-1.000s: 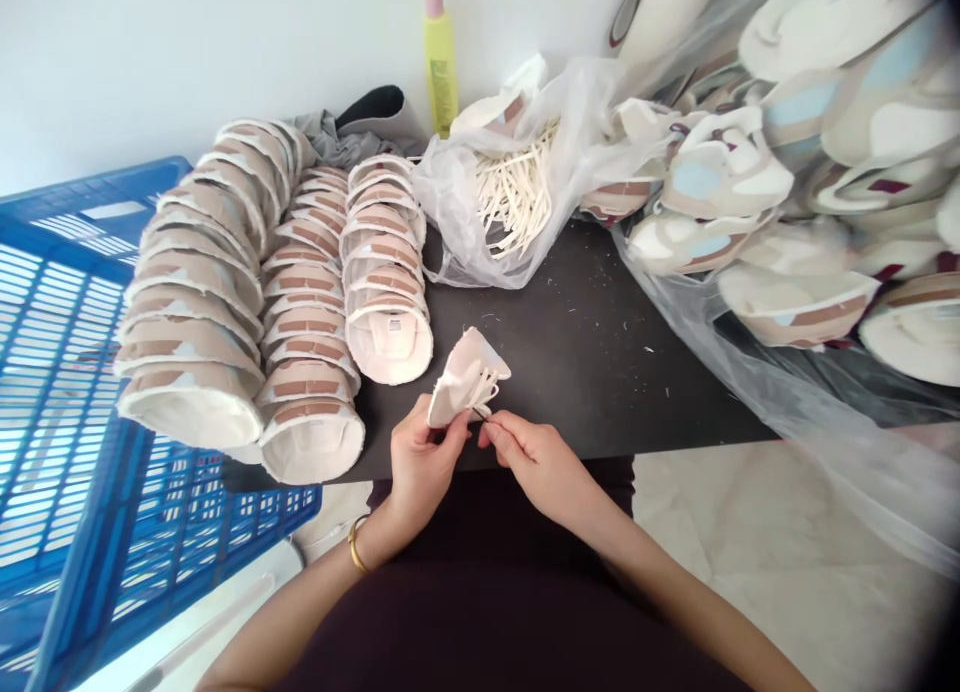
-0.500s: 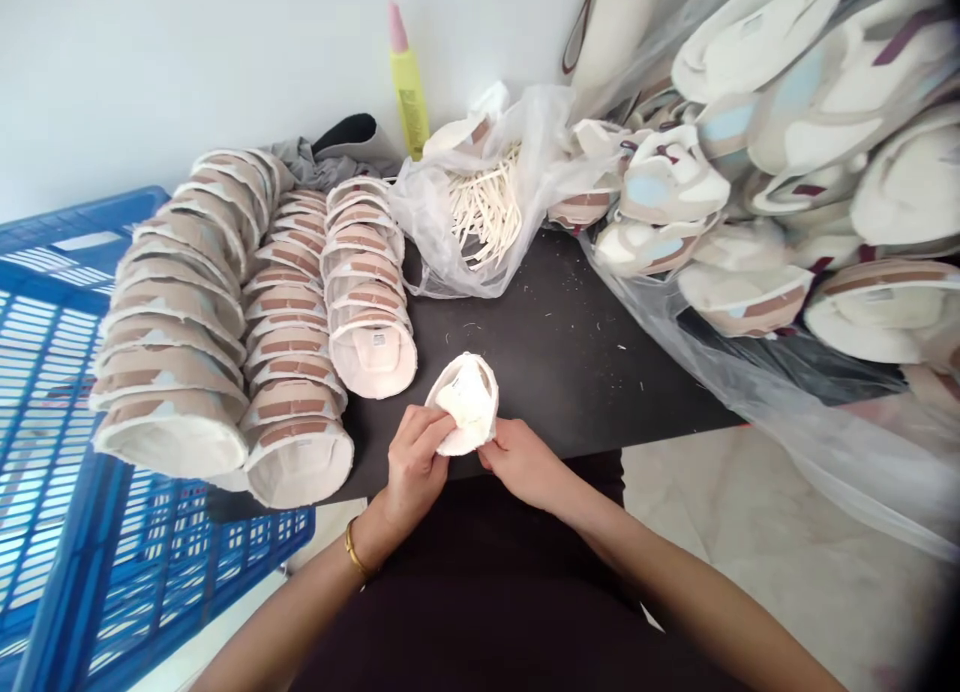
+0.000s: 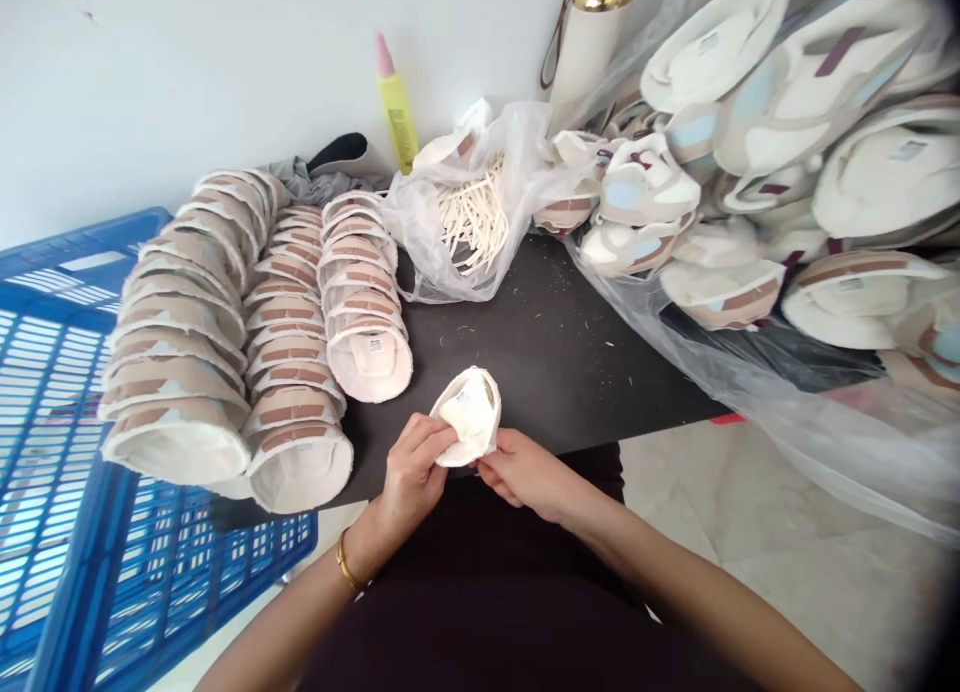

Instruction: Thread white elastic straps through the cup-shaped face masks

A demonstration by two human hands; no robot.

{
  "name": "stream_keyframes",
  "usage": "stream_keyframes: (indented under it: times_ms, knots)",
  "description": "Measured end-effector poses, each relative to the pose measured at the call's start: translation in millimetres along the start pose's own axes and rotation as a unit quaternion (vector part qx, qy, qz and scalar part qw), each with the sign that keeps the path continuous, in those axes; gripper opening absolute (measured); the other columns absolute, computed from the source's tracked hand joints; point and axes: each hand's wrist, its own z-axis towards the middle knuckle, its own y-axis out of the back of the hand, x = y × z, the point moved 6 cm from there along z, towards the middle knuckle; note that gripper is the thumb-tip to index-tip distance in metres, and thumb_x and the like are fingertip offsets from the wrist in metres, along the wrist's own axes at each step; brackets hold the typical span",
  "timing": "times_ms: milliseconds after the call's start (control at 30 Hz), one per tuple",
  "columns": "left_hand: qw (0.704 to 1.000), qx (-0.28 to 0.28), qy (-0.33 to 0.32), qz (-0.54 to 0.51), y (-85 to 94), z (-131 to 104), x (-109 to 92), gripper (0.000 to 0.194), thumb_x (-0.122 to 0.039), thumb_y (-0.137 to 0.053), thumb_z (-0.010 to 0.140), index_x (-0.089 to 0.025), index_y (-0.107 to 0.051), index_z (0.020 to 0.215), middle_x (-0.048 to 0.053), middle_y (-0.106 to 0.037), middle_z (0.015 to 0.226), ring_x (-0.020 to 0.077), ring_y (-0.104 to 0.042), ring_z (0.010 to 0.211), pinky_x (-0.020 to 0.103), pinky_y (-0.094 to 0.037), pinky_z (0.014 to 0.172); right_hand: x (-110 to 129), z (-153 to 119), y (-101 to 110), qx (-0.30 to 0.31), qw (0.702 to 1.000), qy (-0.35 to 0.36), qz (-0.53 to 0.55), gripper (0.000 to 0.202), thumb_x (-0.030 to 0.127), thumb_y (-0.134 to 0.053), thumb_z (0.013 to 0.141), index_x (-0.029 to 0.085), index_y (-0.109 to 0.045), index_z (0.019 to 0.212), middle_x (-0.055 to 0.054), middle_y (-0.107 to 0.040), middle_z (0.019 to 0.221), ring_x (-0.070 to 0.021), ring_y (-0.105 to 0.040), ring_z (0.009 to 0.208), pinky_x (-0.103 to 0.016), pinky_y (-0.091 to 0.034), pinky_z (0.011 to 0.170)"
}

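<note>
A cream shoe upper [image 3: 474,412] is held just above the front edge of the black table [image 3: 555,322], its open side turned up. My left hand [image 3: 414,469] pinches its lower left rim, thumb inside. On the lower right, my right hand [image 3: 519,469] has its fingers closed on the same piece, with the fingertips partly hidden beneath it. Stacked shoe uppers [image 3: 176,437] stand in rows to the left, the nearest row [image 3: 369,357] close to the held piece.
Beyond my hands lies a clear plastic bag [image 3: 495,277] of cream strips [image 3: 474,217]. A yellow bottle [image 3: 397,122] and a white flask [image 3: 589,52] stand by the wall. More uppers [image 3: 847,72] are piled right on plastic sheeting. A blue basket [image 3: 97,572] is at left.
The camera view has shifted slightly. The held upper has tilted a little to the right, and more of my right hand's curled fingers show below it.
</note>
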Motion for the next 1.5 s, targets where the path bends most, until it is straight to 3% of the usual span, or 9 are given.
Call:
stream_keyframes:
  times_ms: [167,333,400,500,567,667,800,1167,1500]
  knots:
    - [1.000,-0.002,-0.010,-0.019,6.1,5,-8,0.020,-0.008,-0.055,0.092,-0.021,-0.068,0.102,0.007,-0.069,0.090,0.0169,-0.057,0.082,0.030,-0.050,0.072,-5,1,-16,0.096,0.977,-0.032,0.185,0.039,0.045,-0.064,0.077,0.023,-0.032,0.071,0.013,-0.024,0.052,-0.0034,-0.007,0.043,-0.017,-0.006,0.037]
    - [0.992,-0.008,0.109,-0.068,7.1,3,9,0.012,-0.018,-0.060,0.092,-0.020,-0.072,0.091,0.006,-0.071,0.084,0.0168,-0.062,0.081,0.030,-0.052,0.075,5,-4,-2,0.029,0.997,0.034,-0.057,0.029,0.046,-0.051,0.092,0.020,-0.049,0.078,0.009,-0.038,0.055,-0.0048,-0.025,0.042,-0.017,-0.020,0.040]
    - [0.952,-0.081,0.266,-0.129,10.1,-3,34,0.012,-0.027,-0.065,0.090,-0.018,-0.073,0.088,0.006,-0.072,0.082,0.0167,-0.065,0.077,0.030,-0.054,0.075,18,-16,2,0.010,0.981,0.085,-0.174,0.029,0.041,-0.044,0.097,0.020,-0.057,0.082,0.006,-0.045,0.059,-0.0064,-0.036,0.048,-0.019,-0.028,0.045]
    - [0.827,-0.162,0.431,-0.323,1.5,-12,59,0.024,-0.036,-0.077,0.079,-0.015,-0.073,0.090,0.006,-0.074,0.085,0.0167,-0.068,0.071,0.030,-0.058,0.068,37,-36,11,-0.061,0.942,0.154,-0.292,0.027,0.036,-0.049,0.095,0.020,-0.064,0.080,0.005,-0.049,0.058,-0.0085,-0.041,0.051,-0.021,-0.031,0.050]
    - [0.764,-0.148,0.456,-0.432,-9.7,-9,58,0.028,-0.034,-0.083,0.072,-0.014,-0.074,0.089,0.006,-0.075,0.087,0.0155,-0.068,0.070,0.028,-0.060,0.064,51,-47,21,-0.160,0.914,0.206,-0.312,0.024,0.038,-0.053,0.093,0.022,-0.069,0.086,0.004,-0.052,0.057,-0.0101,-0.042,0.049,-0.023,-0.033,0.049]
    - [0.729,-0.113,0.463,-0.491,-21.5,-3,48,0.027,-0.032,-0.085,0.069,-0.013,-0.074,0.086,0.005,-0.074,0.084,0.0127,-0.066,0.066,0.022,-0.057,0.055,63,-52,24,-0.251,0.860,0.276,-0.348,0.029,0.037,-0.051,0.095,0.023,-0.075,0.103,0.001,-0.064,0.064,-0.0124,-0.050,0.050,-0.026,-0.037,0.053]
    - [0.722,-0.083,0.460,-0.510,-33.9,-2,35,0.029,-0.034,-0.085,0.070,-0.015,-0.074,0.090,0.006,-0.073,0.083,0.0126,-0.064,0.063,0.017,-0.049,0.041,63,-42,18,-0.255,0.832,0.287,-0.400,0.031,0.031,-0.051,0.095,0.025,-0.075,0.113,-0.001,-0.072,0.071,-0.0132,-0.056,0.053,-0.026,-0.040,0.058]
    - [0.738,-0.053,0.448,-0.502,-43.0,-3,27,0.024,-0.034,-0.083,0.072,-0.016,-0.077,0.087,0.006,-0.074,0.084,0.0112,-0.062,0.060,0.019,-0.052,0.045,63,-32,25,-0.210,0.870,0.246,-0.371,0.016,0.029,-0.055,0.090,0.020,-0.064,0.080,0.004,-0.052,0.056,-0.0104,-0.044,0.050,-0.023,-0.029,0.054]
    - [0.746,-0.102,0.460,-0.470,-36.7,-8,32,0.023,-0.031,-0.084,0.070,-0.015,-0.077,0.084,0.006,-0.076,0.085,0.0143,-0.067,0.068,0.024,-0.059,0.056,54,-18,29,-0.296,0.799,0.194,-0.486,0.020,0.028,-0.048,0.095,0.020,-0.067,0.098,-0.003,-0.070,0.072,-0.0174,-0.062,0.061,-0.027,-0.032,0.059]
